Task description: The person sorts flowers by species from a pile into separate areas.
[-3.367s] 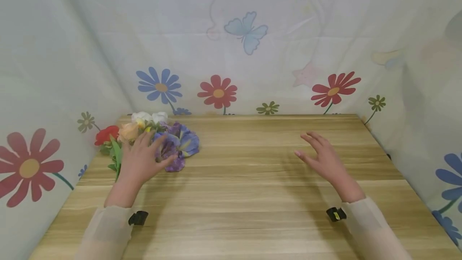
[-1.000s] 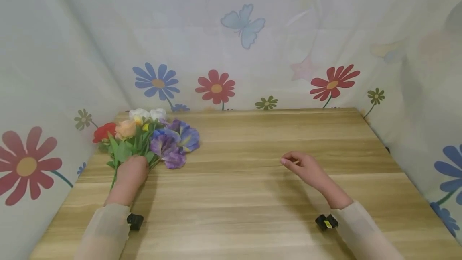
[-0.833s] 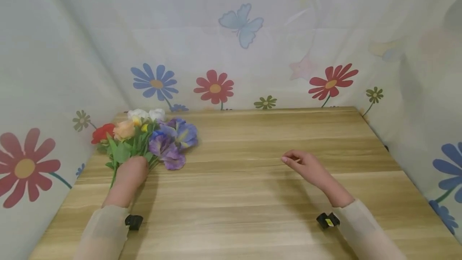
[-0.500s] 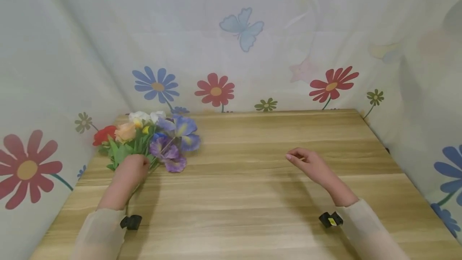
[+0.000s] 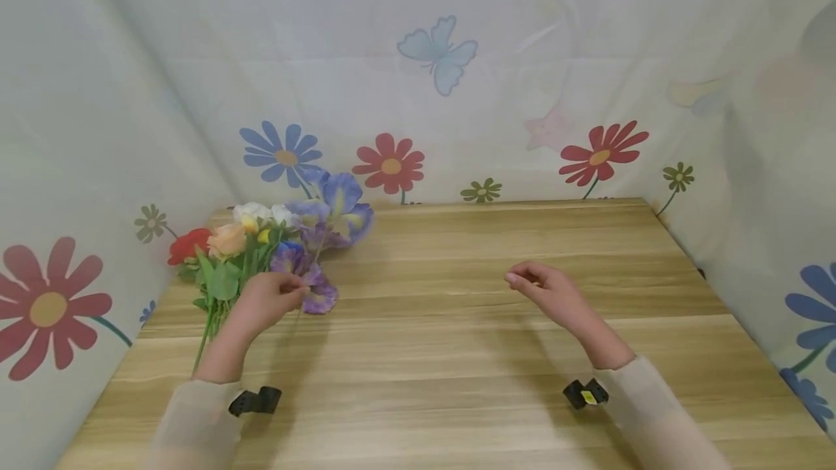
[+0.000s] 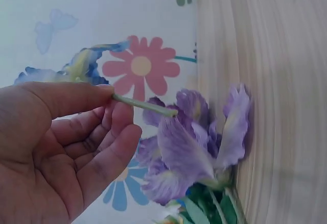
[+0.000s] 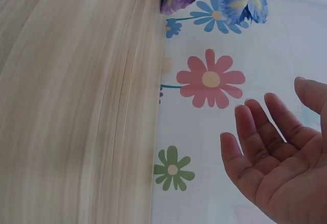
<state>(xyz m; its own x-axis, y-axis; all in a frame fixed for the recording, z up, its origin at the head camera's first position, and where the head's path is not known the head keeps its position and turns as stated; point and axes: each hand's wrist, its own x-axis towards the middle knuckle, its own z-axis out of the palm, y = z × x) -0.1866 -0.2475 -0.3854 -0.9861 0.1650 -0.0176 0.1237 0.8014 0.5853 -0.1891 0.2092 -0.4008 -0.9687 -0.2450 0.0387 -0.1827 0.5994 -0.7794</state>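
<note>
L hand (image 5: 264, 299) pinching blue iris stem (image 6: 144, 105), lifting it off bunch (image 5: 228, 252) at mid-left; R hand (image 5: 548, 294) loosely curled, empty. Next, I'd judge: pull clear w/o snagging.

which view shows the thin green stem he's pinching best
The left wrist view: the thin green stem crosses the frame close up, pinched by the left hand. The head view shows it only as a faint line below the raised blue-purple flower. The right wrist view shows that flower, no stem.
</note>
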